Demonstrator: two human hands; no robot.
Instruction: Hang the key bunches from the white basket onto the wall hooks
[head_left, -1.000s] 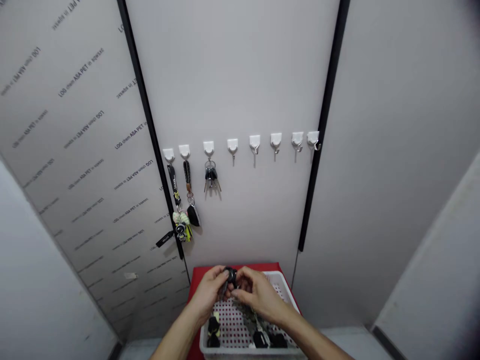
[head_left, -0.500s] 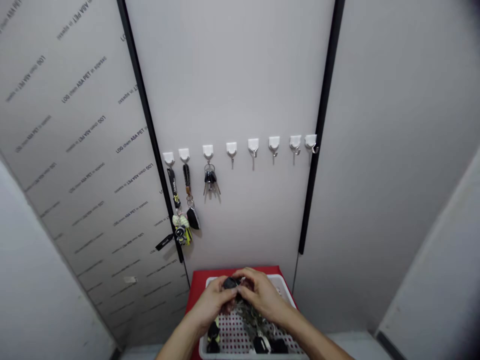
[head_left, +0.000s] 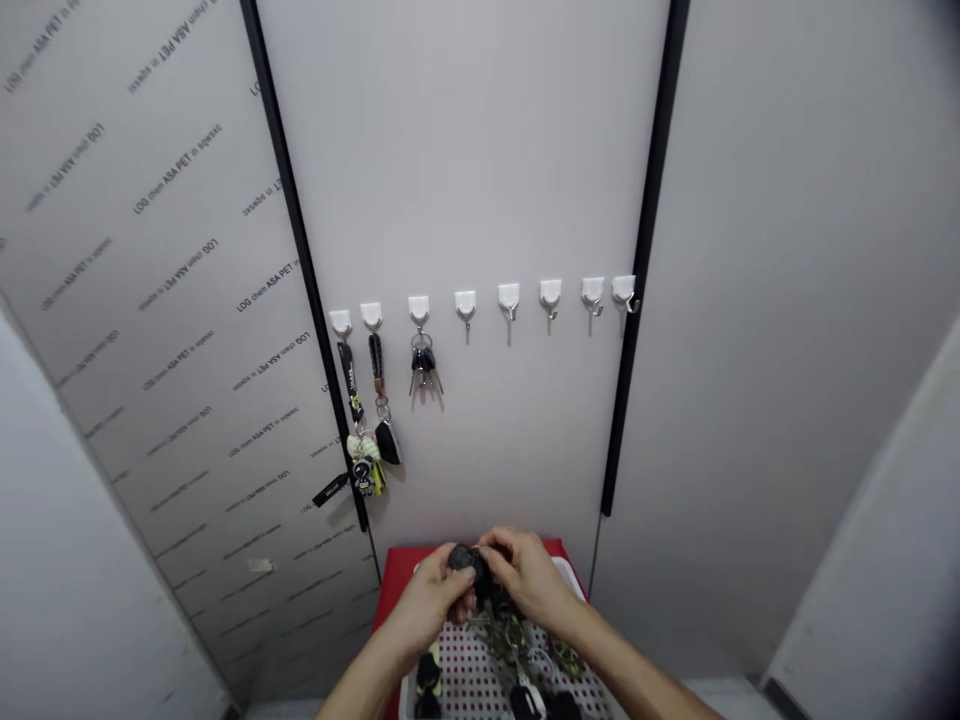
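Over the far part of a white perforated basket [head_left: 408,690], both hands are close together on a bunch of keys with black heads [head_left: 463,560]. My left hand [head_left: 431,598] grips a black key head between thumb and fingers. My right hand [head_left: 529,578] pinches at the bunch's upper right side, where the part in its fingertips is too small to make out. Below the hands, more keys and key rings [head_left: 514,640] lie in the basket, partly hidden by the hands and right forearm. A black-and-white key fob [head_left: 527,700] lies near the front.
A row of white hooks [head_left: 508,296] runs across the wall panel. On the left hooks hang a strap with a figure charm [head_left: 365,472], a braided strap with a dark fob [head_left: 388,440] and a key bunch [head_left: 424,362]. The basket stands on a red surface [head_left: 394,570].
My right hand has shifted slightly up and right, away from the left fingers. More of the black key heads now shows between the hands. The view has tilted slightly.
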